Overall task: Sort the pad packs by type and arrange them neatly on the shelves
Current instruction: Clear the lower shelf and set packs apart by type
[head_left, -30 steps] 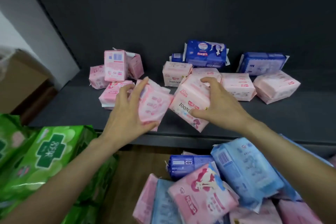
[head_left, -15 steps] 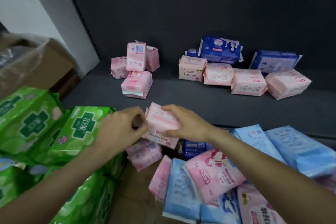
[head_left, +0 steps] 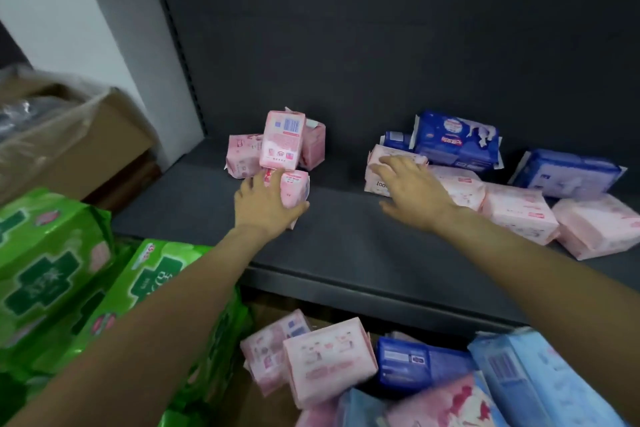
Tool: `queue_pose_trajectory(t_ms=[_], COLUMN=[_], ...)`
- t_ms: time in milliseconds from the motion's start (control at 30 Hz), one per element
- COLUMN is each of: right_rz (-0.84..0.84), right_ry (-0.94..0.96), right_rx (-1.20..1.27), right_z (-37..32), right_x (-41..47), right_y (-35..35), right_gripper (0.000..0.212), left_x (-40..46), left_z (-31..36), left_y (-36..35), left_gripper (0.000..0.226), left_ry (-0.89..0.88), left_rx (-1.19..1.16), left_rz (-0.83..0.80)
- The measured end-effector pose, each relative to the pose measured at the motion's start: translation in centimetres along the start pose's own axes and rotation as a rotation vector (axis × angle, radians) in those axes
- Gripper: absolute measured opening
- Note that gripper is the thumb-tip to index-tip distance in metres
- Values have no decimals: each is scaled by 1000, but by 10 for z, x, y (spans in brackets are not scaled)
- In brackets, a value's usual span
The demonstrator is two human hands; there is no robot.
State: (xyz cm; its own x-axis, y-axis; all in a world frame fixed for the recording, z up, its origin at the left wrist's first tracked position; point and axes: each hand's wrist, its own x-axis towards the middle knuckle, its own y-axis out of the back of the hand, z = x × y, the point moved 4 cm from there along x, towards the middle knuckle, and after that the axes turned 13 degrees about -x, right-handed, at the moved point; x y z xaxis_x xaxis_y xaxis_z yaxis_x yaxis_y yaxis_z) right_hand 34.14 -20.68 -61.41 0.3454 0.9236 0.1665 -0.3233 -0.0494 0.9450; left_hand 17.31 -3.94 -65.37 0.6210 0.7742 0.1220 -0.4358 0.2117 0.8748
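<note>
Dark grey shelf (head_left: 346,246) across the middle, backed by a dark panel. Lower left, against the shelf edge, a heap of big green packs (head_left: 52,253); behind those, a cardboard box (head_left: 86,135) under clear plastic. Bottom right, below the shelf lip, a loose jumble of light blue, dark blue and pink packs (head_left: 433,374). On the shelf, right side: a row of pale pink packs (head_left: 519,211) with dark blue packs (head_left: 457,142) just behind. On the left: a cluster of small pink packs (head_left: 280,140), one upright on top. Left hand (head_left: 265,204) wrapped around a small pink pack (head_left: 294,185) at the front of that cluster, thumb under its near edge. Right hand (head_left: 408,187) flat, fingers spread, resting on the leftmost pale pink pack (head_left: 381,163) of the row.
</note>
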Motion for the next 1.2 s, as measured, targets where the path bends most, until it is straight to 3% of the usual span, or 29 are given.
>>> queue_pose_trajectory(t_ms=[133,233,300,433,533,667,967,1200], right_rz=[-63,-215,-248,-104,9,71,66,81], right_ry=[-119,-165,-203,-185,-106,-85,-79,-146], right_rx=[-106,-128,-49,3,11,305,500,699], right_z=[23,34,44,45,26,-1,-24,-44], right_x=[41,67,73,62,40,-9,-112,-152], right_y=[-31,-58,-68,-60,-38,-1,63,60], right_gripper=[82,92,87,75,81,86,82,78], left_x=[7,11,13,13,6,-23,-147,-242], left_z=[-4,-8,-8,-6,-1,10,24,-7], left_y=[-20,-25,-28,-26,-20,-2,45,58], left_gripper=[61,50,46,45,45,50,62,64], left_ry=[-16,-20,-9,0,-15,19,-83,-99], left_rx=[120,61,-34,-158,-170,-238,-376,-387], left_rz=[-22,46,58,42,2,-40,-15,11])
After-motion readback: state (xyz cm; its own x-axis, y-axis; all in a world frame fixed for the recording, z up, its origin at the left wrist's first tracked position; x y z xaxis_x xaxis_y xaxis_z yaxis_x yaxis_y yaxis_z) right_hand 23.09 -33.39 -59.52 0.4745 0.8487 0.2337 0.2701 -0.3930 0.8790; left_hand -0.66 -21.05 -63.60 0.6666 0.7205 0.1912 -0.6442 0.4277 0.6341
